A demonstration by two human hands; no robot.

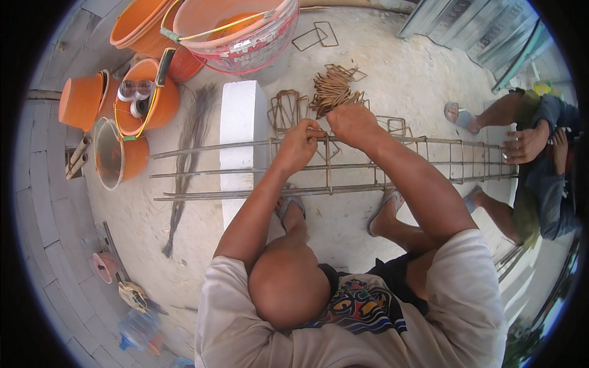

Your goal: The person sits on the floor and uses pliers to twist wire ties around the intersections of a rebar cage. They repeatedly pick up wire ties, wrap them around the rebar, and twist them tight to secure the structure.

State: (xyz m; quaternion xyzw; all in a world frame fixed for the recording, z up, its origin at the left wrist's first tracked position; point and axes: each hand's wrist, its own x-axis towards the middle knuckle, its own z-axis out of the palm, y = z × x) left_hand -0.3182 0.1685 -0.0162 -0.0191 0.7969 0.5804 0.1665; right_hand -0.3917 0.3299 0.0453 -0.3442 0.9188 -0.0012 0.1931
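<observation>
A long rebar cage [356, 189] of thin steel bars and square stirrups lies crosswise in front of me, its left part over a white block [240, 101]. At the upper bar, my left hand [297, 147] is closed, thumb and fingers pinching the bar beside a stirrup [329, 167]. Just right of it my right hand [353, 124] makes a fist at the same joint; what it grips is hidden. Beyond my hands lie a heap of rusty stirrups [334, 92] and several looser ones [286, 110].
Orange buckets [165, 101] and a large red-and-white bucket [245, 52] stand at the far left. A bundle of thin wire [195, 126] lies left of the block. At right, another person's hand [521, 146] is at the cage end. Corrugated metal sheet [454, 24] stands far right.
</observation>
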